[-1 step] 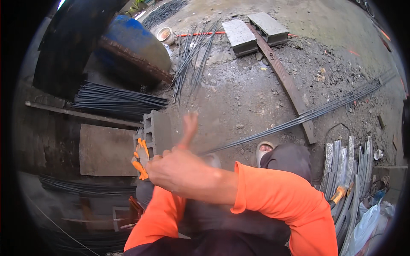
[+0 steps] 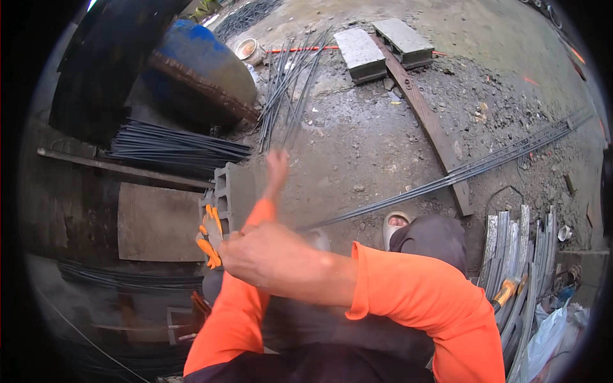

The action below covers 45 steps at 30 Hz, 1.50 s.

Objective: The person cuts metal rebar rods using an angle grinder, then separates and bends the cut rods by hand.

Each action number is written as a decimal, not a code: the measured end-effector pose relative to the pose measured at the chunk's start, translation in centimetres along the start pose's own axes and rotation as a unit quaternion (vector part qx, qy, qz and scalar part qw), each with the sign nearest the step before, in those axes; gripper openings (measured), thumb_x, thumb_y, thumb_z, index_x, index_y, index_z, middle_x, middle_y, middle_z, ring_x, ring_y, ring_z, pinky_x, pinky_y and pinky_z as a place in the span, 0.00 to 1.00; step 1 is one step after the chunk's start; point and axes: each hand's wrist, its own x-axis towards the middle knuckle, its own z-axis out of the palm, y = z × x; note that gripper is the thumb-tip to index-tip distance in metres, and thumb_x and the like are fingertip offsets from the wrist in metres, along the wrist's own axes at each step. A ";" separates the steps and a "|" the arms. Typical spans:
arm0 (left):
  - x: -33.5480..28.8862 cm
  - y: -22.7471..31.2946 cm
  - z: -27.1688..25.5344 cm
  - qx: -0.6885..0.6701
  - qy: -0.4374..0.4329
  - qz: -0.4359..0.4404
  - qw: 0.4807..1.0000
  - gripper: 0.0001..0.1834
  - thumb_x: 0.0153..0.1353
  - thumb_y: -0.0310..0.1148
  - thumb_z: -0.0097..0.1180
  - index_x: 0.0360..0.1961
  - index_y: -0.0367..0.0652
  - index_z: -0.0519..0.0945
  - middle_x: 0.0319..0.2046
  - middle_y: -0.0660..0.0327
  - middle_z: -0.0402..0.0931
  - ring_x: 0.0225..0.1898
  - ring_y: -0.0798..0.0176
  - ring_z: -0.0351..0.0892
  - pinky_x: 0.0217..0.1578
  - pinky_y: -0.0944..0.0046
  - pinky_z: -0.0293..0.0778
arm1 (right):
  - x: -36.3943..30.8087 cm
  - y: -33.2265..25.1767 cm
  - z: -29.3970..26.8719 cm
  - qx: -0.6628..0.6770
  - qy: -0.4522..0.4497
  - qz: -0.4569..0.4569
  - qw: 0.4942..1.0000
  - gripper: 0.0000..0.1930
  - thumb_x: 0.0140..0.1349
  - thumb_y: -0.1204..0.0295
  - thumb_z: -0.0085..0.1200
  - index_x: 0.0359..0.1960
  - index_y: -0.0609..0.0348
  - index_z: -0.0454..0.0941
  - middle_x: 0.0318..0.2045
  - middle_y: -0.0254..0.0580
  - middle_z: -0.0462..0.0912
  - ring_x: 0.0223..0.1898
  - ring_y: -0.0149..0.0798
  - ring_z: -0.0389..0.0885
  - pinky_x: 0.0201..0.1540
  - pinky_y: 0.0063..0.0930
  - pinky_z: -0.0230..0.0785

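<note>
Glove (image 2: pixel 214 235) in closed right hand (image 2: pixel 252 251), left hand (image 2: pixel 278 167) outstretched, blurred, openness unclear

Two hands (image 2: pixel 277 167), one blue drum (image 2: pixel 203 67)

Left hand (image 2: pixel 277 167) motion-blurred — fingers can't be told apart, grip unclear. Right hand (image 2: pixel 255 252) turned knuckles-up, fingertips hidden; whether it grips the orange-and-grey glove (image 2: pixel 213 237) can't be told, part of the glove being covered. Right forearm (image 2: pixel 313 271) blocks a stretch of the left sleeve (image 2: pixel 227 316). Left foot (image 2: pixel 318 239) blurred, partly behind that forearm. Near ends of the long bars (image 2: pixel 396 195) unclear. Bucket (image 2: pixel 248 51) contents too small to identify — blue drum (image 2: pixel 198 70) partly hidden by a dark shape (image 2: pixel 105 76).
</note>
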 end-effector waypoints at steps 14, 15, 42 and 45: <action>-17.7 3.4 8.6 0.034 -0.387 0.013 0.921 0.25 0.60 0.41 0.66 0.53 0.35 0.80 0.46 0.42 0.83 0.51 0.40 0.82 0.54 0.50 0.76 | 0.1 1.7 0.9 -0.013 -0.042 0.071 0.996 0.11 0.52 0.71 0.62 0.34 0.66 0.80 0.26 0.45 0.83 0.33 0.42 0.88 0.31 0.33 0.78; -21.2 3.8 8.5 0.065 -0.402 -0.002 0.913 0.26 0.61 0.41 0.66 0.56 0.36 0.79 0.50 0.42 0.80 0.55 0.40 0.79 0.57 0.46 0.73 | 0.3 1.2 1.0 -0.036 -0.052 0.075 0.995 0.07 0.51 0.72 0.63 0.30 0.62 0.83 0.25 0.43 0.84 0.29 0.42 0.88 0.28 0.34 0.78; -18.4 5.1 11.4 -0.084 -0.544 -0.134 0.824 0.24 0.64 0.47 0.64 0.46 0.32 0.85 0.30 0.56 0.84 0.33 0.60 0.82 0.35 0.54 0.75 | 1.1 1.8 -1.9 -0.019 -0.191 0.155 0.969 0.18 0.55 0.64 0.65 0.49 0.51 0.86 0.42 0.32 0.87 0.39 0.42 0.86 0.26 0.38 0.73; -18.0 3.0 12.3 -0.091 -0.562 -0.184 0.801 0.22 0.62 0.46 0.67 0.41 0.33 0.85 0.28 0.59 0.82 0.31 0.64 0.79 0.33 0.56 0.75 | 1.0 2.0 -2.4 -0.007 -0.182 0.150 0.972 0.18 0.55 0.63 0.65 0.48 0.51 0.86 0.40 0.32 0.87 0.37 0.41 0.85 0.25 0.38 0.71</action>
